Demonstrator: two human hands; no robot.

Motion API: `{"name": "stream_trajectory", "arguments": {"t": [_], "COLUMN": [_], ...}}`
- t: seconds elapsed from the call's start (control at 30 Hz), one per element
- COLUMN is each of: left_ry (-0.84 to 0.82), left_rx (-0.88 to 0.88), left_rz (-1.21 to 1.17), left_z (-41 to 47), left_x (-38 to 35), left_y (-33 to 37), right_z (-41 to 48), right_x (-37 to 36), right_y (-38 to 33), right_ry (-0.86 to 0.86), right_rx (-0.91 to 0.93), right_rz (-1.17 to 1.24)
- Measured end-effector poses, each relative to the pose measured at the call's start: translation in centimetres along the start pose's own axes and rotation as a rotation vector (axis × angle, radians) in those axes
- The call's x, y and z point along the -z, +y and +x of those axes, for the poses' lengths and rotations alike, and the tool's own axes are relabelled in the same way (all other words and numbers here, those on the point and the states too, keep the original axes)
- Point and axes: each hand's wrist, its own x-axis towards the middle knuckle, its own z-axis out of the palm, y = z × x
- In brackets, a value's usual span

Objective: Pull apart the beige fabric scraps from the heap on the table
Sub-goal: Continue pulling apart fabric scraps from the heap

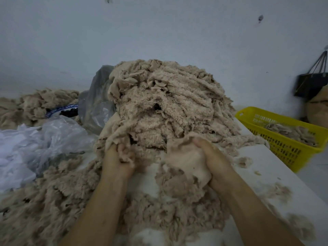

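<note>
Hands work at the heap [165, 103]: left hand [119, 158] clutches a fluffy scrap [126, 154], right hand [213, 160] grips another scrap [184, 157] (smooth side up).

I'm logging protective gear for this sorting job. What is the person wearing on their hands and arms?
Nothing visible. The left hand and right hand are bare: no gloves, rings, watch or bracelet. Both forearms are uncovered down to the frame edge, with no sleeve in view.

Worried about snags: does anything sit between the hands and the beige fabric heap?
Nothing visible. The left hand and right hand both grip beige fleecy fabric scraps at the foot of the heap; crumpled clear plastic bags lie off to its left.
</note>
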Motion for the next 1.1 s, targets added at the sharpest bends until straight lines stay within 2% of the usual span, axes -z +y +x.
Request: {"name": "stream_trajectory", "arguments": {"t": [0.07,0.13,0.23,0.3,0.37,0.47,0.6,0.67,0.8,0.87,0.9,0.97,1.03,1.1], "left_ry": [-0.068,-0.076,-0.135,-0.212,-0.311,-0.457,-0.540,-0.587,-0.649,-0.663,-0.660,-0.632,-0.477,-0.314], "left_rx": [0.033,0.070,0.025,0.093,0.137,0.112,0.022,0.037,0.041,0.025,0.027,0.053,0.057,0.013], "left_rz": [0.035,-0.014,-0.021,0.158,0.495,0.958,1.085,1.086,1.206,1.169,1.069,0.681,0.317,0.209], "left_z": [0.0,0.0,-0.3,-0.8,-1.8,-3.5,-4.3,-4.3,-4.3,-4.2,-4.0,-3.3,-2.3,-1.6], "left_x": [0.0,-0.2,-0.2,-0.6,-1.0,-1.7,-1.6,-1.4,-1.1,-1.1,-1.1,-1.1,-1.2,-1.3], "left_y": [-0.8,-1.2,-0.7,-1.2,-2.4,-4.2,-5.3,-5.3,-5.3,-4.8,-4.4,-3.0,-1.7,-1.7], "right_z": [0.4,0.7,0.7,0.6,0.7,0.8,1.0,1.1,1.5,1.9,2.1,2.3,2.6,2.8], "right_x": [0.3,0.3,0.6,0.6,0.4,0.0,-0.1,-0.2,0.0,0.4,0.8,1.7,2.6,2.9], "right_y": [0.2,0.6,0.4,0.3,0.4,0.7,1.2,1.3,1.3,1.3,1.2,1.0,0.8,0.8], "right_ry": [0.085,0.079,0.040,0.028,0.015,0.002,0.014,0.028,0.152,0.258,0.311,0.401,0.452,0.463], "right_rx": [-0.036,-0.045,-0.015,0.003,0.007,0.056,0.104,0.114,0.130,0.121,0.117,0.121,0.122,0.105], "right_rz": [0.101,0.136,0.217,0.253,0.259,0.225,0.167,0.148,0.191,0.202,0.208,0.241,0.281,0.323]}}
